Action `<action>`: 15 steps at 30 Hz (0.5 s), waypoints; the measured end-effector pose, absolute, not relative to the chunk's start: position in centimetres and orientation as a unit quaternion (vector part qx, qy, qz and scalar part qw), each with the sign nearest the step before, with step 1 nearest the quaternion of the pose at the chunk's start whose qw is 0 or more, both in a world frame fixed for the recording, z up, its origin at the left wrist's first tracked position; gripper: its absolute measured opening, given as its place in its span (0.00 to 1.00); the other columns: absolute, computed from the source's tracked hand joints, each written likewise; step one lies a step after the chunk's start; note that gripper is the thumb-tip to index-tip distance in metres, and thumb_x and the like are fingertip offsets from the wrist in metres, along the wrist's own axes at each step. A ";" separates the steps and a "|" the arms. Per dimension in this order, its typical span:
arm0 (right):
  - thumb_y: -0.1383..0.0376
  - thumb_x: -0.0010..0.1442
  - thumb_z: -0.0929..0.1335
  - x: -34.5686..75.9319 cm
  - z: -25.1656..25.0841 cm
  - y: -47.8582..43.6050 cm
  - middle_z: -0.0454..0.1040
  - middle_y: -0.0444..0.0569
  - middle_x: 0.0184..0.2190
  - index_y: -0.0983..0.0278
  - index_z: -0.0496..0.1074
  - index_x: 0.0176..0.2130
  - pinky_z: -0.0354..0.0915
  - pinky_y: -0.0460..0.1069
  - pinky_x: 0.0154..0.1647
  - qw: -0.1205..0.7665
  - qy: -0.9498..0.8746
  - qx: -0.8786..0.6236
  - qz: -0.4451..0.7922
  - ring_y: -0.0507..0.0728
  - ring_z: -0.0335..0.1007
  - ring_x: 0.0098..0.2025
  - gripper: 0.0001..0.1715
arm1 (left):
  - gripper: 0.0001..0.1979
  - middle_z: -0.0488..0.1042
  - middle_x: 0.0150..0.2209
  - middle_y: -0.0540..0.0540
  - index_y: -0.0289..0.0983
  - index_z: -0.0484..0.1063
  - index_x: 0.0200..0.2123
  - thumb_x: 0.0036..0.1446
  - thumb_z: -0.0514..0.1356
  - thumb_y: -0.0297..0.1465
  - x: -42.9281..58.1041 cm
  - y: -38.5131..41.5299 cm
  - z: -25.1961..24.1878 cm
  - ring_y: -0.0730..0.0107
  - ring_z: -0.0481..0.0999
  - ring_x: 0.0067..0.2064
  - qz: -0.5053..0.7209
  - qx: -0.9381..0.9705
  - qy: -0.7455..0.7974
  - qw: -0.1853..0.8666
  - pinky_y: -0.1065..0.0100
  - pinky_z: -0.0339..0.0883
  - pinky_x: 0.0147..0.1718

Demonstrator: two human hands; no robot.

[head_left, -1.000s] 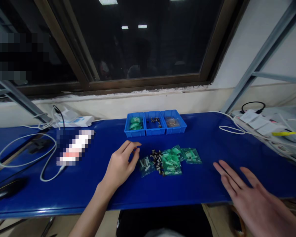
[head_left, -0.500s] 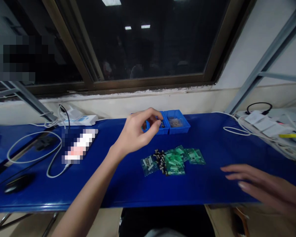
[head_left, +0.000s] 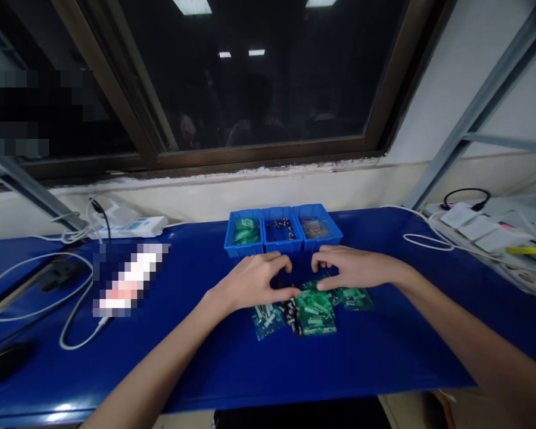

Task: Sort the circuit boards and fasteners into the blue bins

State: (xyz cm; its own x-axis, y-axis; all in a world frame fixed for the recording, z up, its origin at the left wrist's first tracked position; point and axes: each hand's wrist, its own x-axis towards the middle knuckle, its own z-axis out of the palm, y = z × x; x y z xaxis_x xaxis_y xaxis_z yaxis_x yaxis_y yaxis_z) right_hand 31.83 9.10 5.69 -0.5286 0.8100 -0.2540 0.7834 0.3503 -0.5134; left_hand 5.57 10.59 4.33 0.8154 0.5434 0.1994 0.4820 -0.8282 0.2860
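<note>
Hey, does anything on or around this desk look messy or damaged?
Yes. The white edging under the window frame looks ragged and chipped. Also, small dark parts and green packets lie heaped loose on the blue table, while similar-looking items sit sorted in the blue bins behind.

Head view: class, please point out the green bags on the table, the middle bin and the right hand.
Green bags [head_left: 317,312]: head view, on the front bag.
Middle bin [head_left: 283,245]: head view, on its front wall.
Right hand [head_left: 352,266]: head view, on its back.
</note>
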 end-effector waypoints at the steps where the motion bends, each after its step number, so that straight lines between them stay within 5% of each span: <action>1: 0.45 0.54 0.69 31.7 5.7 9.1 0.69 0.51 0.43 0.58 0.72 0.44 0.62 0.53 0.39 0.026 -0.821 -0.480 0.310 0.62 0.67 0.43 0.25 | 0.24 0.73 0.36 0.47 0.38 0.70 0.43 0.57 0.60 0.52 5.7 10.4 4.4 0.68 0.72 0.31 0.123 0.948 0.268 0.122 0.68 0.61 0.28; 9: 0.43 0.43 0.74 29.5 5.6 9.4 0.65 0.51 0.41 0.60 0.69 0.41 0.60 0.52 0.38 -0.014 -0.852 -0.430 0.297 0.64 0.63 0.45 0.33 | 0.43 0.72 0.44 0.42 0.38 0.68 0.50 0.38 0.65 0.62 6.4 8.5 4.5 0.57 0.75 0.38 0.033 0.945 0.301 0.122 0.66 0.62 0.29; 15: 0.44 0.49 0.72 30.1 4.3 9.7 0.67 0.49 0.38 0.61 0.70 0.41 0.59 0.52 0.38 0.030 -0.851 -0.418 0.316 0.60 0.64 0.41 0.29 | 0.37 0.70 0.41 0.44 0.39 0.67 0.50 0.46 0.63 0.59 6.5 8.5 4.3 0.63 0.72 0.33 -0.004 0.942 0.319 0.105 0.68 0.58 0.26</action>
State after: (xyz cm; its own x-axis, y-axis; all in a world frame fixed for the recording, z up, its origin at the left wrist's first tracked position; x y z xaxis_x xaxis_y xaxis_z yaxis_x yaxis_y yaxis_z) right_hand 30.11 9.75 4.27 -0.6491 0.7301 -0.2136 0.6927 0.4514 -0.5625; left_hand 6.50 8.48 4.34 0.7959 0.6007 -0.0747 0.6025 -0.7741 0.1944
